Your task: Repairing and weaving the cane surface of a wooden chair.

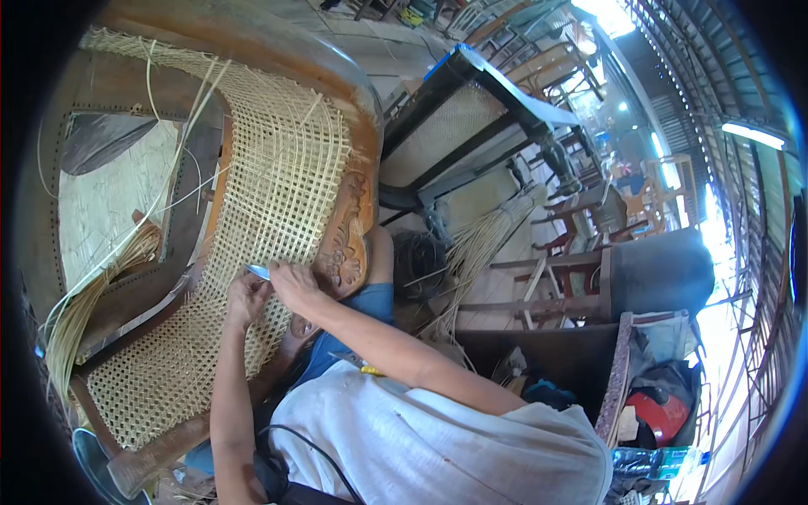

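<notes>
A wooden chair frame with a woven cane panel (273,181) leans across my lap. My right hand (293,286) is closed on a small knife; its shiny blade (257,272) points left, just over the weave. Close beside it, my left hand (247,300) has its fingers pinched together against the cane. What the left fingers hold, if anything, is too small to make out. Carved wood (343,248) edges the panel to the right of my hands. Long loose cane strands (189,126) hang over the panel's left side.
A bundle of cane strands (71,337) hangs at the left, and another bundle (484,240) lies on the floor to the right. A dark table frame (497,105) stands beyond. An open box (539,345) with assorted items is at my right. A yellow-handled tool (368,369) rests against my shirt.
</notes>
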### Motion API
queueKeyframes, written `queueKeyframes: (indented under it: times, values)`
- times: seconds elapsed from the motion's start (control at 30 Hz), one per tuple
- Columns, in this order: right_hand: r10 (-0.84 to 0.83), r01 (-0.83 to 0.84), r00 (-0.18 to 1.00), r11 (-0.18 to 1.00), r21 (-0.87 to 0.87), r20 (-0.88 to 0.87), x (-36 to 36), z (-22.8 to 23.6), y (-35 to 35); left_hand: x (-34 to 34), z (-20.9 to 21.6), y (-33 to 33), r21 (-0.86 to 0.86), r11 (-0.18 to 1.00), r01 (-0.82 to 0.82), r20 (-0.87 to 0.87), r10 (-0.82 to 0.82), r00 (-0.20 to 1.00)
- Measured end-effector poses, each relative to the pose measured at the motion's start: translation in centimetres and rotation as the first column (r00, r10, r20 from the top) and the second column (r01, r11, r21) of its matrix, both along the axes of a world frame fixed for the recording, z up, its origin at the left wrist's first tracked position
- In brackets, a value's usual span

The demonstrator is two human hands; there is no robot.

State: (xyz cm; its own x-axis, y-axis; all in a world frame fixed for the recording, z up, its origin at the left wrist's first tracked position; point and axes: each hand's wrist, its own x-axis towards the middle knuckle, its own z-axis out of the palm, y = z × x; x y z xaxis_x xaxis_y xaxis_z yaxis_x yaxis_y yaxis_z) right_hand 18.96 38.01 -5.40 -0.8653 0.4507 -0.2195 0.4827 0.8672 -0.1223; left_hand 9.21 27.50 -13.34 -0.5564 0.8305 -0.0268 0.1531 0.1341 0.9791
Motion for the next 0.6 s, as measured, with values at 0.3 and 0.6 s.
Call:
queueKeyframes:
  times: [0.3, 0.6]
  values:
    - [-0.016, 0.032, 0.987, 0.995, -0.098, 0.161, 3.3, 4.9, 2.5, -0.4, 0.9, 0.1, 0.098, 0.974, -0.204, 0.383, 0.152, 0.911]
    - [0.037, -0.161, 0.97, 0.834, -0.528, -0.238, 2.6, 2.2, 3.5, -0.2, -0.3, -0.8, -0.185, 0.983, -0.022, 0.028, 0.027, 0.999]
